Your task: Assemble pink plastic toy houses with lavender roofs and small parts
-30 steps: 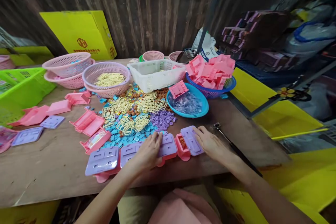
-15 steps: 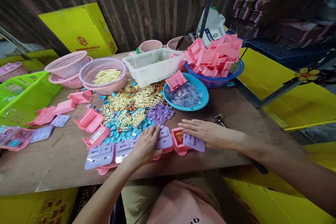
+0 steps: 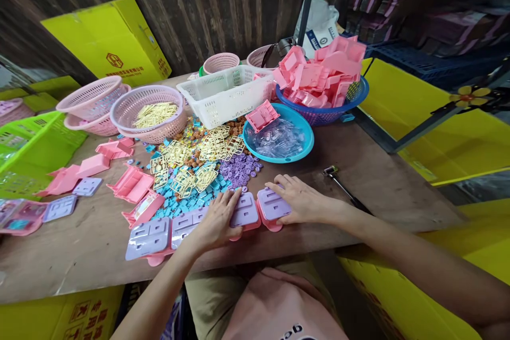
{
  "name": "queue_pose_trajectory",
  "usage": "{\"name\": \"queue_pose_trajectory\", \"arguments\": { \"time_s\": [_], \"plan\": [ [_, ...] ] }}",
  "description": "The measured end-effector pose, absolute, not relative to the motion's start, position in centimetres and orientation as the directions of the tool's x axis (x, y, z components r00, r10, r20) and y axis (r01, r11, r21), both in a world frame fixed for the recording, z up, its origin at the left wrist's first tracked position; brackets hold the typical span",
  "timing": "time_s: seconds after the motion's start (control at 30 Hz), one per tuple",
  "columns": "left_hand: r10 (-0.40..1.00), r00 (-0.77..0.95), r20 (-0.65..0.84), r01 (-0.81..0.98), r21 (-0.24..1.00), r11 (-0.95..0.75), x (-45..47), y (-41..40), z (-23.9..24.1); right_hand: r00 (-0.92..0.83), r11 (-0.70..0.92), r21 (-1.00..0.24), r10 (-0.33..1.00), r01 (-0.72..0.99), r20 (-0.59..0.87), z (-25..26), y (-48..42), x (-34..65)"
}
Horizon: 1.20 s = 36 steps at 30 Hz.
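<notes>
A row of pink toy cases with lilac lids lies along the near edge of the wooden table [image 3: 79,255]. My left hand [image 3: 217,220] lies flat, fingers spread, on the lilac lid [image 3: 246,211] of a middle case. My right hand [image 3: 298,199] presses flat on the lilac lid [image 3: 273,204] of the rightmost case, which now sits closed on its pink base. Two more lidded cases [image 3: 149,238] lie to the left. Just beyond my hands lie heaps of purple discs [image 3: 239,170], blue tiles [image 3: 183,204] and cream sprues [image 3: 191,178].
A blue bowl [image 3: 279,141] of clear parts and a blue basket [image 3: 322,85] of pink cases stand at right. A white crate [image 3: 225,93] and pink baskets [image 3: 149,111] stand behind. A tool [image 3: 345,188] lies right of my hand. Open pink cases [image 3: 133,183] and a green crate [image 3: 27,146] are left.
My right hand has swung the lilac lid down over the open pink case and now presses it shut. My left hand has stayed on the neighbouring lid. The view has shifted slightly.
</notes>
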<state>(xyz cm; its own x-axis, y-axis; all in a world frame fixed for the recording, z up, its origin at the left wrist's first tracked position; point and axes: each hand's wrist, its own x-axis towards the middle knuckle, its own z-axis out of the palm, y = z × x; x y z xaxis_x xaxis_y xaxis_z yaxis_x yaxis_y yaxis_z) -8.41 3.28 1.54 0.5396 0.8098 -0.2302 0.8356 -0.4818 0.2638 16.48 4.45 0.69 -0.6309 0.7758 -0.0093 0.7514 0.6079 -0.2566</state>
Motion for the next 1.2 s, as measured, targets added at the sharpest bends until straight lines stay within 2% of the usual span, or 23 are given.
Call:
{"name": "queue_pose_trajectory", "arguments": {
  "time_s": [0.13,0.23,0.37,0.5,0.6,0.73,0.87,0.93,1.07,1.2],
  "plan": [
    [0.853,0.510,-0.109,0.860,0.075,-0.504,-7.0,2.3,0.8,-0.616,0.596,-0.251,0.788,0.763,-0.001,0.2,4.3,16.5],
    [0.876,0.482,-0.013,0.876,0.027,-0.481,-6.0,1.7,-0.3,-0.641,0.624,-0.232,0.767,0.747,-0.001,0.3,4.1,16.2],
    [0.894,0.448,0.017,0.893,0.047,-0.448,-5.4,1.6,-0.9,-0.647,0.635,-0.183,0.763,0.750,-0.004,0.4,3.8,15.6],
    [0.897,0.442,-0.017,0.895,0.083,-0.439,-5.3,1.7,-0.3,-0.620,0.616,-0.118,0.784,0.778,0.004,-0.4,3.6,15.1],
    [0.899,0.438,-0.029,0.895,0.110,-0.433,-5.4,1.8,-0.3,-0.619,0.618,-0.115,0.785,0.778,0.028,-1.2,3.6,15.1],
    [0.915,0.402,-0.033,0.912,0.104,-0.397,-4.7,1.7,-0.9,-0.638,0.635,-0.173,0.769,0.753,0.047,-1.2,3.8,15.4],
    [0.899,0.431,0.074,0.896,0.080,-0.436,-2.6,1.7,-1.2,-0.668,0.656,-0.352,0.736,0.667,0.107,-0.6,3.9,16.4],
    [0.885,0.460,0.077,0.880,0.097,-0.466,-1.7,1.8,-1.2,-0.635,0.633,-0.397,0.758,0.664,0.146,-0.8,3.7,16.9],
    [0.879,0.476,0.036,0.871,0.118,-0.477,-1.2,1.8,-1.7,-0.581,0.602,-0.379,0.793,0.702,0.184,-2.0,3.0,17.2],
    [0.878,0.465,0.115,0.871,0.117,-0.477,-1.5,1.6,-2.8,-0.558,0.624,-0.352,0.781,0.698,0.279,-3.4,2.7,17.1]
  ]
}}
